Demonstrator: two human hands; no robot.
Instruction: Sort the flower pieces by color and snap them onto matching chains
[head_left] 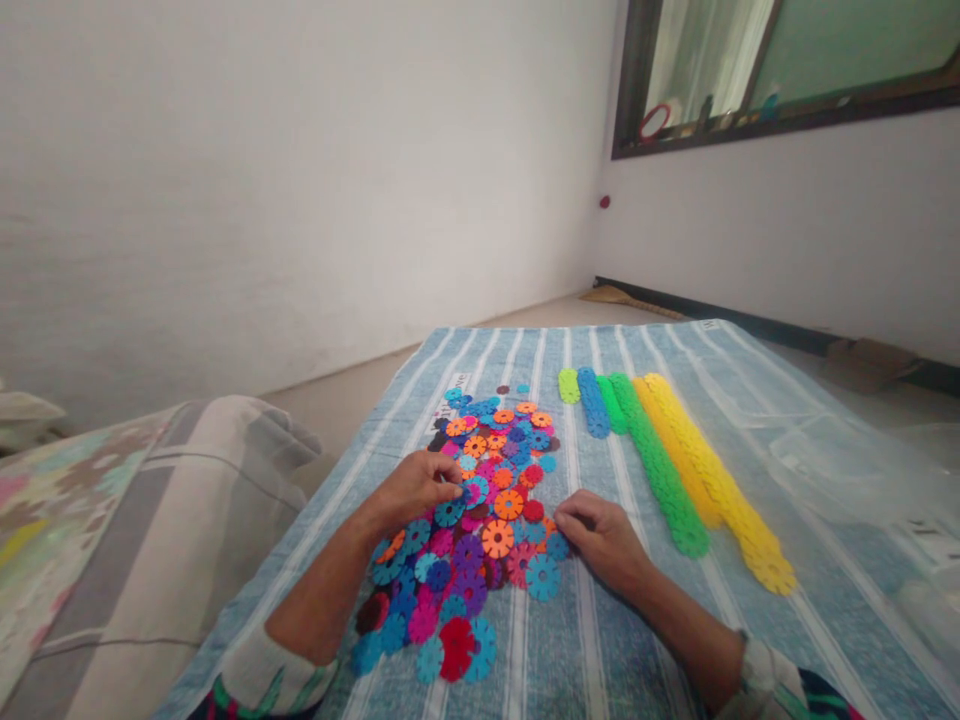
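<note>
A loose pile of notched plastic snowflake discs [497,538] in orange, blue, purple, pink, red and brown lies on the striped cloth. My left hand [424,487] reaches over the pile's left side, fingers pinched together beside a blue and pink disc [475,490]. Whatever sits in that pinch is too small to make out. At the pile's right edge, my right hand [604,535] has thumb and fingers curled together, close to an orange disc and a blue disc [557,546]. Its fingertips hide anything they may hold.
Right of the pile lie overlapping rows of discs: a long yellow row [720,480], a green row [660,470], a blue row [593,402] and a short lime row [569,386]. Clear plastic bags [862,480] cover the cloth's right side. A fabric-covered surface [217,480] stands at left.
</note>
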